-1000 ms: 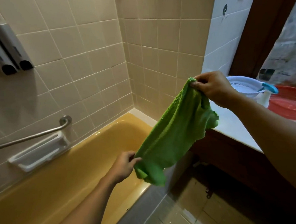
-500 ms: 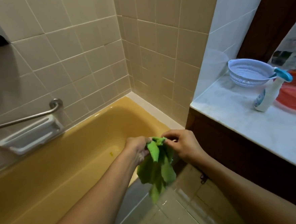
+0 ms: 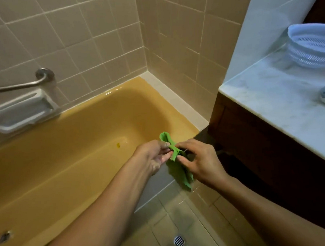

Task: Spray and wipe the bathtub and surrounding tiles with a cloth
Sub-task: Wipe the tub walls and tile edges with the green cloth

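Over one yellow bathtub (image 3: 73, 148), two hands pinch one green cloth (image 3: 177, 168).

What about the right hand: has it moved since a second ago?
Yes. The right hand came down from above the counter top to below its edge, meeting the left hand on the green cloth.

The cloth (image 3: 177, 171) is bright green. The bathtub (image 3: 73, 158) is mustard yellow, with one small darker yellow spot (image 3: 118, 145) on its floor. The wall tiles (image 3: 94, 41) are beige in a grid of pale grout. On the right, the table (image 3: 271, 100) is white marble with faint grey mottling, over a dark brown cabinet (image 3: 255, 145). The far basket (image 3: 314, 48) is white and finely slotted.
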A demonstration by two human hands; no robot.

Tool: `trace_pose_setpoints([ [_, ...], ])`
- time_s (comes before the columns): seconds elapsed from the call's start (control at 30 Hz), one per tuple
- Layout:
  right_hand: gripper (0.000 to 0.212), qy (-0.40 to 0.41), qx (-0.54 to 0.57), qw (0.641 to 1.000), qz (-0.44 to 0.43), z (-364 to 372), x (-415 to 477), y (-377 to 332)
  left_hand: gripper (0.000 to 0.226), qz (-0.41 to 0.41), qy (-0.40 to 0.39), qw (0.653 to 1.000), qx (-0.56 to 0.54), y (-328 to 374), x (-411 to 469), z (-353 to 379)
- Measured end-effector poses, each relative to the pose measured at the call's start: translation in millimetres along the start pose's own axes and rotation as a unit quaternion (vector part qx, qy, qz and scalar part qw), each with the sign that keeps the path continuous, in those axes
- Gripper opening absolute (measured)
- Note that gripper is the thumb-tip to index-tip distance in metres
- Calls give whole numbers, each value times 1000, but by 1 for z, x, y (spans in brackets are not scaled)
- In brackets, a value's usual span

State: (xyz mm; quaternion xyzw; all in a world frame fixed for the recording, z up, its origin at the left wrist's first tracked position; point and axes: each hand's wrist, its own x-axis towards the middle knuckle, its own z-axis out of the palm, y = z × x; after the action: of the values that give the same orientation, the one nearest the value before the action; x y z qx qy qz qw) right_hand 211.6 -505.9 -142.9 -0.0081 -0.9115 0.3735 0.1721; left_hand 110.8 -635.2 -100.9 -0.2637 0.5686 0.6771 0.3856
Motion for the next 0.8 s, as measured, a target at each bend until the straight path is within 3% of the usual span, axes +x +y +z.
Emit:
trace_pose_setpoints([
  [0.17, 25, -29, 24, 999, -25, 40, -16, 70, 11, 7, -45, 999, -17, -48, 55, -22],
  [0.27, 24, -49, 69, 996, 11, 61, -27, 109, 20, 112, -84, 982, 124, -84, 95, -50],
  [0.3, 24, -62, 91, 994, 23, 68, -32, 120, 32, 186, -82, 954, 221, -99, 114, -61],
  [0.37, 23, -76, 152, 985, 37, 79, -41, 141, 66, 337, -86, 841, 413, -130, 155, -78],
  [0.4, 22, -72, 179, 980, 40, 86, -46, 152, 77, 382, -99, 787, 475, -146, 179, -84],
  [0.43, 23, -62, 198, 977, 42, 94, -52, 164, 79, 400, -117, 753, 510, -161, 204, -89],
  [0.53, 26, -30, 217, 974, 50, 119, -73, 208, 43, 409, -137, 723, 540, -202, 278, -106],
  [0.7, 29, 24, 216, 973, 72, 159, -112, 281, 20, 495, -85, 669, 549, -242, 367, -129],
  [0.8, 30, 42, 239, 965, 100, 179, -126, 307, 18, 532, -78, 684, 494, -249, 392, -139],
])
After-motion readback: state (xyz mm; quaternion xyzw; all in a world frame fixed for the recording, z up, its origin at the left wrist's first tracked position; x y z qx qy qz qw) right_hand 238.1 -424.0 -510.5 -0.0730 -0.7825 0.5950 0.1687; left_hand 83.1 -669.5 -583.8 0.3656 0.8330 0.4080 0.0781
